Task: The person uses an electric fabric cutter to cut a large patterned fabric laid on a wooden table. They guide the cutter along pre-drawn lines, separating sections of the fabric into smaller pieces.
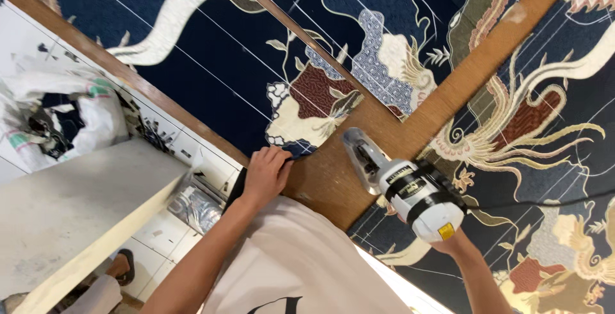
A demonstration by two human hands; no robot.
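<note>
Fingers of the left hand (265, 172) curl onto the cloth (211, 64) edge beside the wooden bar (333, 173). At three o'clock, the right hand (448, 240) grips a white power tool (410, 186), fingers closed around it. Bag (57, 119) at nine o'clock holds dark items.

A carpet-making workshop: a large navy rug (218, 64) with dragon and cloud motifs stretches over wooden frame beams (448, 90), a corded handheld power tool (410, 186) works against it, and a plain grey bench (70, 205) stands on white floor tiles (25, 39).

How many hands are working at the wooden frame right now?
2. The left hand presses the dark carpet edge against the wooden frame; the right hand grips a white power tool over the frame. None seems hidden.
</note>
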